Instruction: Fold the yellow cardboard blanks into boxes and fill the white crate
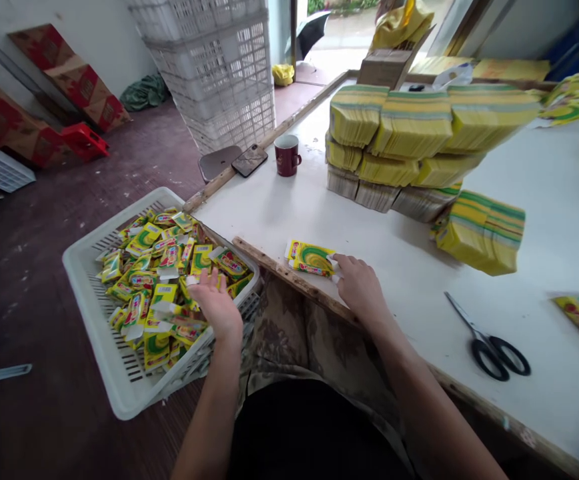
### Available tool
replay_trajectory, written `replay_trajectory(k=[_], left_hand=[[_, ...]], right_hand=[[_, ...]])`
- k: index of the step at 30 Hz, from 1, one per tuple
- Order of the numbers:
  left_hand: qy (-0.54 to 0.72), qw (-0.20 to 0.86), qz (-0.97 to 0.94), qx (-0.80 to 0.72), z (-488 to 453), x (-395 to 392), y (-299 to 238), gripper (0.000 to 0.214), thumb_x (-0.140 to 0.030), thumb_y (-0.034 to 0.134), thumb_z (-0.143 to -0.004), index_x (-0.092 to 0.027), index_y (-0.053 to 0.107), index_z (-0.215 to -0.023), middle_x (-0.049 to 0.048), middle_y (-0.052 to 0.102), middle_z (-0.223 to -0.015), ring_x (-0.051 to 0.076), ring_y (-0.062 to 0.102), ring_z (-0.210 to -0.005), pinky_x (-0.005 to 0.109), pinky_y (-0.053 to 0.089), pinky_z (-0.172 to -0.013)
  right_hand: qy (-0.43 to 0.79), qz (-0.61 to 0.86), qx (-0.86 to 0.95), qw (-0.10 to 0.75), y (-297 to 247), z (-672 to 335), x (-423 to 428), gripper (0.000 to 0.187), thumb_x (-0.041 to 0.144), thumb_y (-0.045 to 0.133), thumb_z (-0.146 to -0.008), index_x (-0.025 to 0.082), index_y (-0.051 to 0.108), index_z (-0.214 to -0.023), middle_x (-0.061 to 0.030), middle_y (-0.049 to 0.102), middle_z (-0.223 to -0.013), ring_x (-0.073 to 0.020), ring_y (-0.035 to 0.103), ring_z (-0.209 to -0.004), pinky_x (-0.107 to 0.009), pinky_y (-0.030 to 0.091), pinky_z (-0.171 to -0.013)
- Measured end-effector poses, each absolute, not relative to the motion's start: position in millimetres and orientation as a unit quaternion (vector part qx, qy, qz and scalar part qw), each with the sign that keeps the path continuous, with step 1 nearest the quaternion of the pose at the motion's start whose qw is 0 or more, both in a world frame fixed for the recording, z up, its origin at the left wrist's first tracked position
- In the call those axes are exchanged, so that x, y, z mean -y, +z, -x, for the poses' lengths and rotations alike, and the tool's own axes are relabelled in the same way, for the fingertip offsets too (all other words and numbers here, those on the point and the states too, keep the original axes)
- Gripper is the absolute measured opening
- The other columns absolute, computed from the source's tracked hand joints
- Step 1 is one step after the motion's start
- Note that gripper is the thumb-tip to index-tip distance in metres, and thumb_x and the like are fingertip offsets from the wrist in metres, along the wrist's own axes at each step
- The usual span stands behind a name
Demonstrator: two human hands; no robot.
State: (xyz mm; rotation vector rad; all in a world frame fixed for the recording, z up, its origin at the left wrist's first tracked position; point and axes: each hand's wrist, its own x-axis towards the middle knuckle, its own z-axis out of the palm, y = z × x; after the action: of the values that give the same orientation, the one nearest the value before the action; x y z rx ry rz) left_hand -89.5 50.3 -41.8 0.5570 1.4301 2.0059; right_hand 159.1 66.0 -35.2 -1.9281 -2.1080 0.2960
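My left hand [218, 303] hovers over the near corner of a white plastic basket [94, 320] filled with several folded yellow-green small boxes [164, 280]; its fingers are spread and hold nothing. My right hand [361, 288] rests on the white table [544, 220] near its front edge, fingertips touching a flat yellow-green carton blank [311, 258]. The fingers lie bent over the blank's right end.
Tall stacks of flat yellow-green blanks [409, 143] stand at the table's middle, a tilted bundle [484, 230] beside them. Black scissors [492, 347] lie right of my arm. A dark red mug [287, 155] and a phone [249, 160] sit at the far edge. White crates [219, 67] stand on the floor.
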Motion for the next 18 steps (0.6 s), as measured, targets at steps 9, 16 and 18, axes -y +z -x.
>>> replay_trajectory(k=[9, 16, 18], left_hand=[[0.662, 0.443, -0.310, -0.519, 48.0, -38.7, -41.7, 0.042, -0.050, 0.062, -0.083, -0.021, 0.053, -0.112, 0.0070, 0.061, -0.110, 0.015, 0.062, -0.094, 0.025, 0.050, -0.079], [0.571, 0.553, -0.369, -0.481, 18.9, -20.9, -32.7, 0.035, -0.043, 0.067, -0.081, -0.017, 0.062, -0.104, 0.0052, 0.067, -0.096, 0.014, 0.063, -0.086, 0.025, 0.051, -0.076], [0.564, 0.561, -0.369, -0.481, 18.2, -20.9, -32.9, 0.035, -0.043, 0.068, -0.080, -0.017, 0.062, -0.101, 0.0043, 0.067, -0.093, 0.014, 0.063, -0.083, 0.026, 0.051, -0.075]], right_hand=[[0.086, 0.651, 0.747, 0.105, -32.1, -151.6, -69.0, 0.044, -0.001, 0.041, -0.081, 0.010, 0.057, -0.121, -0.0188, 0.067, -0.107, -0.0316, 0.061, -0.093, -0.042, 0.046, -0.080], [0.116, 0.660, 0.729, 0.141, -30.0, -146.5, -72.3, 0.041, -0.001, 0.049, -0.073, 0.010, 0.056, -0.111, -0.0199, 0.064, -0.101, -0.0309, 0.060, -0.091, -0.040, 0.045, -0.078], [0.135, 0.663, 0.715, 0.175, -30.9, -148.5, -72.3, 0.042, -0.002, 0.049, -0.069, 0.012, 0.053, -0.109, -0.0173, 0.064, -0.098, -0.0287, 0.060, -0.089, -0.039, 0.046, -0.077]])
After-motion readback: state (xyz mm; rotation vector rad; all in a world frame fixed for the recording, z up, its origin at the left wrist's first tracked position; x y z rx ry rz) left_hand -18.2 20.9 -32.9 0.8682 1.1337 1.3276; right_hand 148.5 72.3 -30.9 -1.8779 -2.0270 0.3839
